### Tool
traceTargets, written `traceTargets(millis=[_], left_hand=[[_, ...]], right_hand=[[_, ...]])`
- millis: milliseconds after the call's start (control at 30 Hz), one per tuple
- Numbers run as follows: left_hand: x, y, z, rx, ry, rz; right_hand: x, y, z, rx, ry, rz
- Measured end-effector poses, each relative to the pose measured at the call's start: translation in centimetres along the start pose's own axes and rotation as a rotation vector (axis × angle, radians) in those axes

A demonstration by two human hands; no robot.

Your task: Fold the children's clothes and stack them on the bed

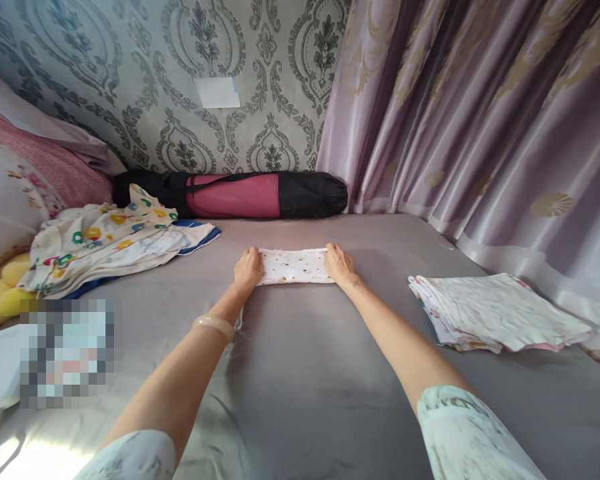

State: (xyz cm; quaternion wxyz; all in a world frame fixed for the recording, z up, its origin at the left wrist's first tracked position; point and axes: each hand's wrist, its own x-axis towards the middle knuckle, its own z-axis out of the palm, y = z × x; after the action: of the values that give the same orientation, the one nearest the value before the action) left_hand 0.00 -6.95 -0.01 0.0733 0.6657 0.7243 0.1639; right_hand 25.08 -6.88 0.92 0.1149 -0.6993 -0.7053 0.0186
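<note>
A white cloth [295, 267] with small brown and orange prints is folded into a flat rectangle over the grey bed sheet [325, 373]. My left hand [249, 268] grips its left end, fingers closed around the edge. At the opposite end, my right hand [339, 264] has its fingers closed on the top right corner. The cloth is stretched straight between both hands; whether it touches the sheet along its whole length is hard to tell. My fingertips are partly hidden behind the fabric.
To the right lies a stack of folded cloths [500, 310]. Loose printed clothes [110, 233] are heaped at the left, beside a yellow plush thing [5, 287]. A black and dark pink rolled bag [233, 195] lies along the wall. Purple curtains [430, 120] hang at the right.
</note>
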Motion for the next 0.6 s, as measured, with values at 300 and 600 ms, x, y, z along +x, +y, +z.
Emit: traceTargets(millis=[300, 600], left_hand=[[0.8, -0.1, -0.2, -0.075, -0.007, -0.179], [0.8, 0.0, -0.4, -0.059, -0.014, -0.179]], right_hand=[[1.2, 0.8, 0.3, 0.139, -0.059, 0.241], [1.2, 0.6, 0.7, 0.109, -0.021, 0.261]])
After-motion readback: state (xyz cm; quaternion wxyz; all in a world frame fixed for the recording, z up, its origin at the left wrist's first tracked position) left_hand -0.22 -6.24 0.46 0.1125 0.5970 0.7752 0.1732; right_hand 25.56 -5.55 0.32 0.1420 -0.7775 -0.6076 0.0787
